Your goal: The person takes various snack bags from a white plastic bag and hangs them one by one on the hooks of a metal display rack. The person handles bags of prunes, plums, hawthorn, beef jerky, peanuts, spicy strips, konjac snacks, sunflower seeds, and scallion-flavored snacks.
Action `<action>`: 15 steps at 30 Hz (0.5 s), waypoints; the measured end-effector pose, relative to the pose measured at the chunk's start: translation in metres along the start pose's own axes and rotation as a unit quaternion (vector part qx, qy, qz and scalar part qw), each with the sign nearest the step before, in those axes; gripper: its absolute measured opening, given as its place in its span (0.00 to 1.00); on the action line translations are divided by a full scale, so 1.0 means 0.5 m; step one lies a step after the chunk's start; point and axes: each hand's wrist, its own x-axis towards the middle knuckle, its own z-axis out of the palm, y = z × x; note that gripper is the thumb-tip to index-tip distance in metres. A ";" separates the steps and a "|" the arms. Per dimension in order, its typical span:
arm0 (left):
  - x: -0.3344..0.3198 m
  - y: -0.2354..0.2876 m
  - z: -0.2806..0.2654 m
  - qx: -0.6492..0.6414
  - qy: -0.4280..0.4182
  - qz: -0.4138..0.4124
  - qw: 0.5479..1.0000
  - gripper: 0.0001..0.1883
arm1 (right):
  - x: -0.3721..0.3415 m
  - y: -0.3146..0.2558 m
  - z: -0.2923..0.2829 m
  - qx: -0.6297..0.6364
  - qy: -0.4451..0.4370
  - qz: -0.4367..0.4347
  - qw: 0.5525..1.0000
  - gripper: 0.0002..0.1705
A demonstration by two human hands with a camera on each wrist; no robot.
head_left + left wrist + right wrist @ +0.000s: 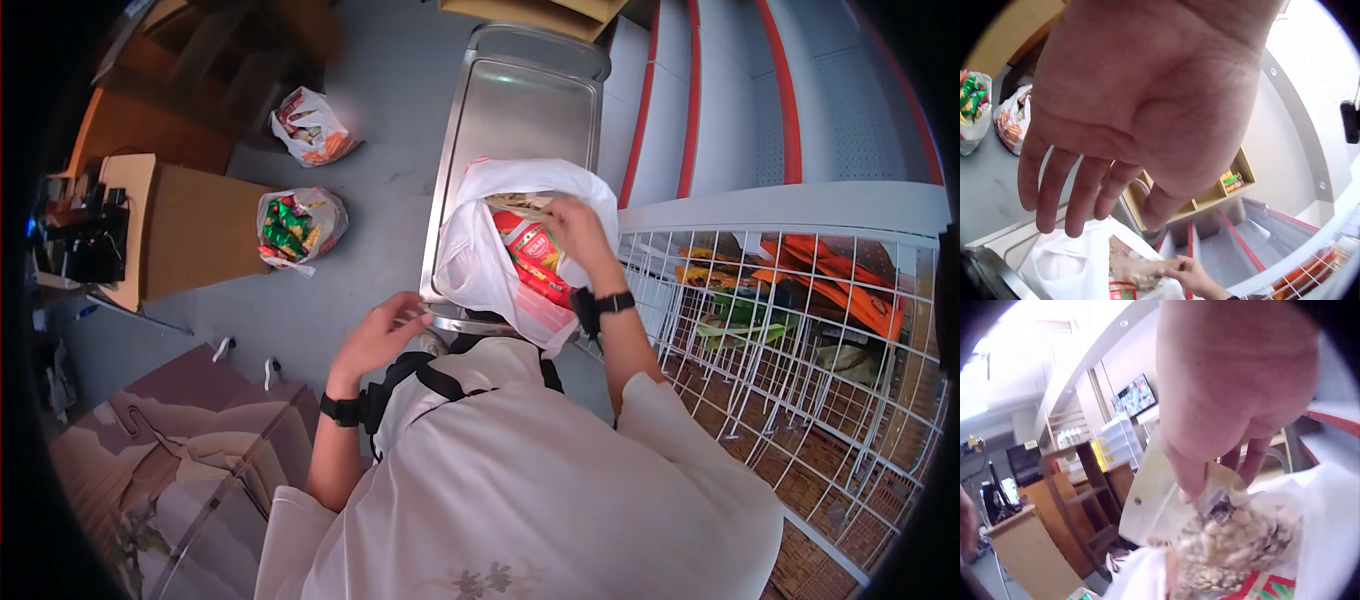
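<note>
Clear packet (1235, 540) in right hand (578, 228), red packet (540, 262) illegibly lettered.

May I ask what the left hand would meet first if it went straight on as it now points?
The left hand would probably meet the white bag on the metal cart, though depth is unclear; the cart may come first.

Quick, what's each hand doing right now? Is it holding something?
Left hand: open, holding nothing.
Right hand: closed, pinching the top of a packet.
</note>
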 end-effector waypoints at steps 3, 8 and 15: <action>0.056 0.039 0.064 -0.055 -0.034 0.077 0.995 0.35 | -0.041 -0.134 0.018 0.135 0.119 -0.085 0.980 0.07; 0.129 0.039 0.114 0.100 0.111 0.242 0.959 0.46 | -0.063 -0.291 0.070 0.328 0.098 0.145 0.928 0.03; 0.143 -0.066 0.084 -0.064 0.044 0.125 0.989 0.37 | 0.010 -0.066 0.075 0.353 -0.201 0.120 0.906 0.08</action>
